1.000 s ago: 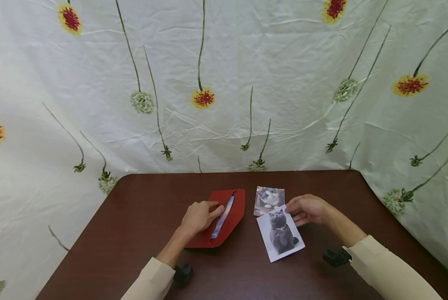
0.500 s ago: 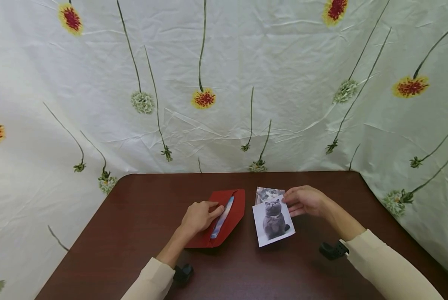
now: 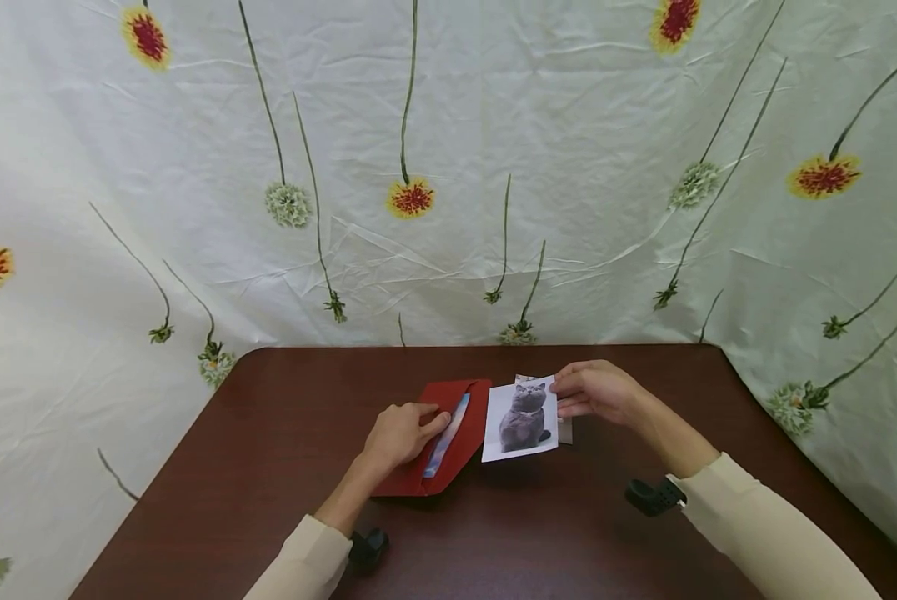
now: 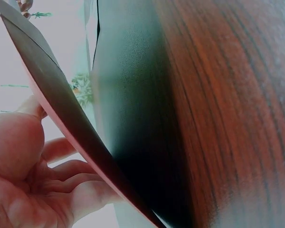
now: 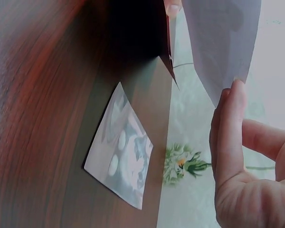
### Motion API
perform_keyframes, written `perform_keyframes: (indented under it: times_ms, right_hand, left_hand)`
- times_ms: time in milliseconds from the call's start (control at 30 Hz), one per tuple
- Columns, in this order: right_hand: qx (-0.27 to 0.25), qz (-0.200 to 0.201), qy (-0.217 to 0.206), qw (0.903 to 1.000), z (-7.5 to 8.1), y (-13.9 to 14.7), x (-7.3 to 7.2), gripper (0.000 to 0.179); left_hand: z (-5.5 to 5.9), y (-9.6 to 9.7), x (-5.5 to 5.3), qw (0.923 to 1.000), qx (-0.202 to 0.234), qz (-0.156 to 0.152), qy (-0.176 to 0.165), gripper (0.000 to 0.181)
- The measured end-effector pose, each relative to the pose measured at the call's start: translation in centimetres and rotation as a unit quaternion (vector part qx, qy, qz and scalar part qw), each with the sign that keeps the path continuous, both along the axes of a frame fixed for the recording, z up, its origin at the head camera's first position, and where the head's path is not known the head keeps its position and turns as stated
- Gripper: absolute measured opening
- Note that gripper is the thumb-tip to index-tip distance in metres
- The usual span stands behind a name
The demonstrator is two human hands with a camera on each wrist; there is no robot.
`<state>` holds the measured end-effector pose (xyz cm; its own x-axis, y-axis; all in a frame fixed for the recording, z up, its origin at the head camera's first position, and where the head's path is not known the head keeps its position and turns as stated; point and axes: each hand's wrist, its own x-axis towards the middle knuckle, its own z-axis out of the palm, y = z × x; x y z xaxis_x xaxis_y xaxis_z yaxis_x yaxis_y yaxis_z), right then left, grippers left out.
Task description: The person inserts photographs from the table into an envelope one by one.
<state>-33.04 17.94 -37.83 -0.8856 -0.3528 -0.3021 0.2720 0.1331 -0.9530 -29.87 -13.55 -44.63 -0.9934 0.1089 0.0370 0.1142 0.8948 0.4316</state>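
My left hand [image 3: 399,435] holds a red envelope [image 3: 469,450] by its left side, the thumb at the opening. A card with a blue and pale print [image 3: 446,437] shows in that opening. In the left wrist view, the fingers [image 4: 80,187] lie along the tilted envelope. My right hand [image 3: 598,392] pinches the upper right corner of a photo of a sitting grey cat [image 3: 521,417], raised off the table just right of the envelope. Its pale back [image 5: 223,42] faces the right wrist camera. A second cat photo [image 5: 121,154] lies on the table, mostly covered in the head view.
The dark brown wooden table [image 3: 268,450] carries everything. Behind it hangs a white cloth [image 3: 448,125] printed with flowers, close along the back edge. Black bands with cameras sit on both wrists, such as the right wrist camera [image 3: 654,496].
My right hand has lifted the grey cat photo and moved it left and away from me, across the second photo to the envelope's edge. My left hand and the envelope have stayed put.
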Motion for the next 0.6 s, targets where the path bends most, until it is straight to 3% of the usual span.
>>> perform_keyframes:
  times_ms: [200, 600]
  right_hand:
    - [0.002, 0.000, 0.004, 1.0000, 0.1, -1.0, 0.0, 0.010]
    - [-0.003, 0.011, 0.001, 0.9999, -1.4, -3.2, -0.1, 0.010]
  left_hand:
    - [0.0, 0.0, 0.1, 1.0000, -0.002, -0.001, 0.004, 0.051]
    - [0.1, 0.0, -0.1, 1.0000, -0.006, 0.001, 0.001, 0.052]
